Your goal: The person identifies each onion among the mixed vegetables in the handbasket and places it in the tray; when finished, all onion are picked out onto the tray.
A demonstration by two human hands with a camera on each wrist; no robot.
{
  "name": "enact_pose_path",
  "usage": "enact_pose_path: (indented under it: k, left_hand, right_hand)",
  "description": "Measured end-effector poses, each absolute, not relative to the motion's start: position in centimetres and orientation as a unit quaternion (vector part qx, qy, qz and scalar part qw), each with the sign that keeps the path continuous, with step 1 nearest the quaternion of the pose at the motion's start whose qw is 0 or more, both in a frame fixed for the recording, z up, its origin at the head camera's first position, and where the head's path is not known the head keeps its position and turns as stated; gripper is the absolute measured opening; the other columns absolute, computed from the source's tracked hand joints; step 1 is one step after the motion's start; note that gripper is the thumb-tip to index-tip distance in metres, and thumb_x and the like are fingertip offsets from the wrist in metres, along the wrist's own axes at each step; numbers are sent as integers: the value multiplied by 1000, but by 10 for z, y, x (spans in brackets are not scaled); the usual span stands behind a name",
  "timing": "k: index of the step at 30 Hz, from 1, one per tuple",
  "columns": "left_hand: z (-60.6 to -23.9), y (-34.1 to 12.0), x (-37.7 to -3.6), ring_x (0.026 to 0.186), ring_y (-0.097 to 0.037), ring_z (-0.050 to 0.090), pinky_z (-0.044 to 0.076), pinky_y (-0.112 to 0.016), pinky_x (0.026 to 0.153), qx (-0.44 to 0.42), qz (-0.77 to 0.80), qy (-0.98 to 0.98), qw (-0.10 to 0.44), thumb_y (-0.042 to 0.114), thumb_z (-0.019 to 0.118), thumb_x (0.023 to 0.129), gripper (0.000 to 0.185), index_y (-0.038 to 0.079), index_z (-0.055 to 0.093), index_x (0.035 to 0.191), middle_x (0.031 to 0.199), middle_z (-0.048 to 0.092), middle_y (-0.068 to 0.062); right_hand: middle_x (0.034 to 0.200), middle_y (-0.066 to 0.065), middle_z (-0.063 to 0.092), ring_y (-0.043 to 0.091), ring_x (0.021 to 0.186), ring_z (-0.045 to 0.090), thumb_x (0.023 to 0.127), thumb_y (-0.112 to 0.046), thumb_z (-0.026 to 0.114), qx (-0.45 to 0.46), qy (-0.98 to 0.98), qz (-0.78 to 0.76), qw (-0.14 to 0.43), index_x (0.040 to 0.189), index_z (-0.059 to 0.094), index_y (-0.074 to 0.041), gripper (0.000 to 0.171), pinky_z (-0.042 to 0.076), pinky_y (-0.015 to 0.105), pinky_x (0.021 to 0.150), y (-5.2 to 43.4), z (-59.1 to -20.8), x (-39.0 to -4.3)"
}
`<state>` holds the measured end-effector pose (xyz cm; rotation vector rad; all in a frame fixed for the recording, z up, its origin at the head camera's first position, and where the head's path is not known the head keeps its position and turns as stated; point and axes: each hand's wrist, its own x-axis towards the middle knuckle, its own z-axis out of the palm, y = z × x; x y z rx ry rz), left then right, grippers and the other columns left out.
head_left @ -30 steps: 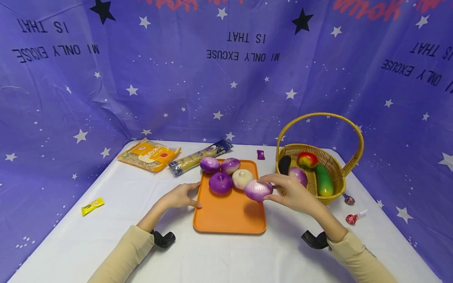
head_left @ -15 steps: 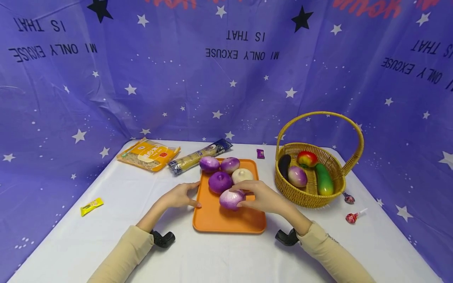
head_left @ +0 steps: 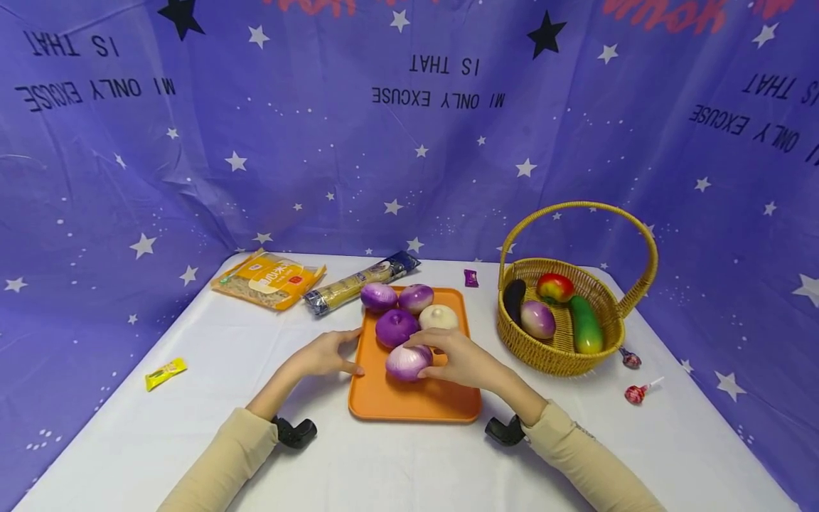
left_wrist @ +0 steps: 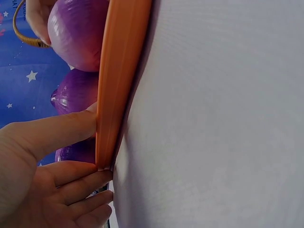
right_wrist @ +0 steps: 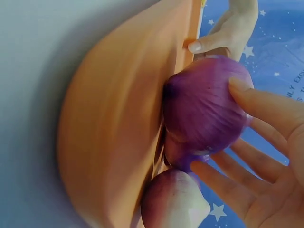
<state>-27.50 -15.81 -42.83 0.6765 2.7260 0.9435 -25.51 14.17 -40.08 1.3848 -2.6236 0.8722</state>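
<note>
In the head view my right hand (head_left: 466,361) grips a purple-and-white toy onion (head_left: 407,363) low over the orange tray (head_left: 416,402). In the right wrist view the thumb lies on the onion's near side, with fingers spread behind it; the onion seems to rest on the tray. Behind it on the tray are a deep purple onion (head_left: 396,328), a white onion (head_left: 439,317) and two purple-and-white ones at the back edge. My left hand (head_left: 325,353) holds the tray's left rim, its thumb over the edge in the left wrist view and its fingertips by the side.
A wicker basket (head_left: 559,361) on the right holds an eggplant, a purple-and-white onion (head_left: 537,319), a red-yellow fruit and a green vegetable. Behind the tray lie an orange packet (head_left: 271,279) and a noodle pack (head_left: 358,284). Candies and lollipops (head_left: 635,395) lie around the white table.
My right hand has carried the onion leftward from beside the basket to the tray's middle, in front of the deep purple onion. My left hand has stayed at the rim.
</note>
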Motion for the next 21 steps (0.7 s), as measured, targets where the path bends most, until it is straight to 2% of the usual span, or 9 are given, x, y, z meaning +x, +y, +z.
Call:
enact_pose_path:
  k: [6,12,21]
  left_hand:
    - [-429,-159,-276,133,-42,37,28,-53,112,225,323,915,92,31,83,74,90,-5,39,144,143,43,-25]
    - [-429,-158,-277,134,-40,36,28,-52,112,225,321,915,95,31,83,75,89,-5,39,144,144,43,-24]
    - [-428,-159,-276,134,-41,36,28,-52,112,220,322,916,97,30,83,75,88,-4,39,144,144,42,-24]
  right_hand:
    - [124,-5,62,12,119,53,81,-22,80,448,-857,256,5,126,63,-14,49,43,32,103,146,-396,-255]
    - [124,-6,63,12,120,54,84,-28,76,461,-854,242,3,127,63,-14,46,42,33,105,151,-393,-255]
    - [124,-6,63,13,120,54,86,-26,74,462,-853,243,-4,127,63,-13,44,43,34,105,152,-390,-256]
